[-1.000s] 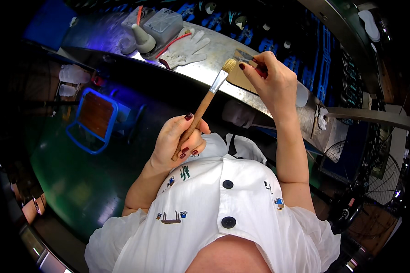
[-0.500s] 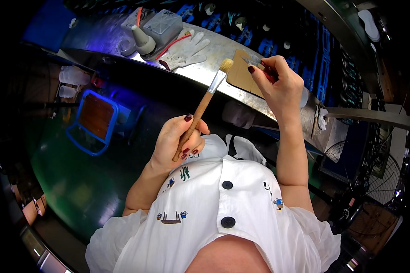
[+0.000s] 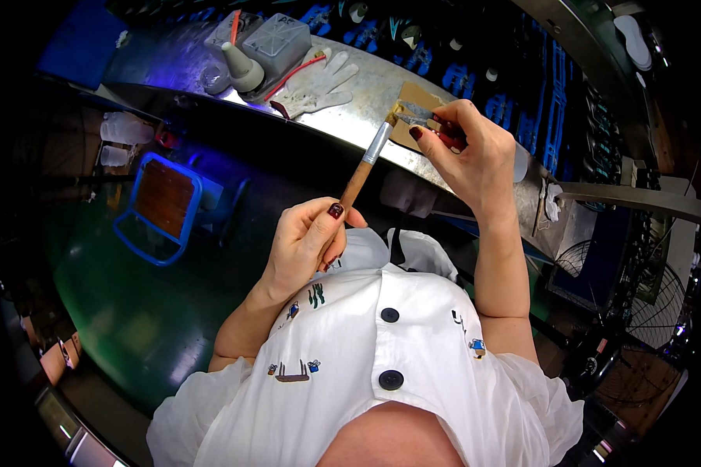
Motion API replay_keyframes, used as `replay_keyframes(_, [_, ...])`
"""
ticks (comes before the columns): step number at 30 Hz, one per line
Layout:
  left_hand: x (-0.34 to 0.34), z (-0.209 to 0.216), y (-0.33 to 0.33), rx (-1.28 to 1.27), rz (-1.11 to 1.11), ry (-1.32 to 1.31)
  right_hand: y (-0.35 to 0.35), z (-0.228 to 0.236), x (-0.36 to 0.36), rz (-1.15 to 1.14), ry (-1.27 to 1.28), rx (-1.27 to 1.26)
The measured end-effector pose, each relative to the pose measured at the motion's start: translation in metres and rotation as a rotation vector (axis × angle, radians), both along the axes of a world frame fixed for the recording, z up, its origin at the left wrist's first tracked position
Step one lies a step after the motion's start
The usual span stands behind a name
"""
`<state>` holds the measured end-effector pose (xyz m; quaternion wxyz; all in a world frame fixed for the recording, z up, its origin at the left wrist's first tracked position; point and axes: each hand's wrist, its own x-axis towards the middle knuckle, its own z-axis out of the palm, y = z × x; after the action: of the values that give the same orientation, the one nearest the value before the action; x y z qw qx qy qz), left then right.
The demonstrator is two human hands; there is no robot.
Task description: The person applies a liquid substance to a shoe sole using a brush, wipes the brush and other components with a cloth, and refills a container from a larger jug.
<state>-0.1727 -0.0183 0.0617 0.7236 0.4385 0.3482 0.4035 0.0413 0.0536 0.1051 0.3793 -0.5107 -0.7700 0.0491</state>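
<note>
Brush and red-handled tool sit in curled hands

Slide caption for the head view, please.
Left hand grips a wooden-handled brush while the right hand holds a red-handled metal tool at its bristles, by a metal bench.

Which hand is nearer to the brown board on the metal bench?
The right. The right hand is at the right edge of the brown board. The left hand is farther, below and left of it in the picture, holding the brush by its handle.
</note>
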Motion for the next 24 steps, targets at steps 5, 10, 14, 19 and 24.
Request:
replay_keyframes(5, [0.0005, -0.002, -0.0001, -0.008, 0.006, 0.0, 0.0008, -0.0012, -0.0001, 0.027, 0.013, -0.019])
replay_keyframes(10, [0.0014, -0.0006, 0.0002, 0.009, 0.007, 0.01, -0.0003, 0.0014, 0.0008, 0.033, 0.0, -0.059])
replay_keyframes(14, [0.0017, -0.0008, 0.0006, 0.005, 0.008, 0.009, 0.0011, -0.0009, 0.0024, 0.025, 0.014, -0.054])
replay_keyframes(19, [0.0021, 0.0006, 0.0013, 0.014, 0.006, 0.018, 0.0025, -0.0022, 0.0049, 0.01, 0.041, -0.047])
replay_keyframes(24, [0.0022, 0.0022, 0.0023, 0.022, 0.0, 0.034, 0.0008, 0.0023, 0.0034, 0.023, 0.004, -0.069])
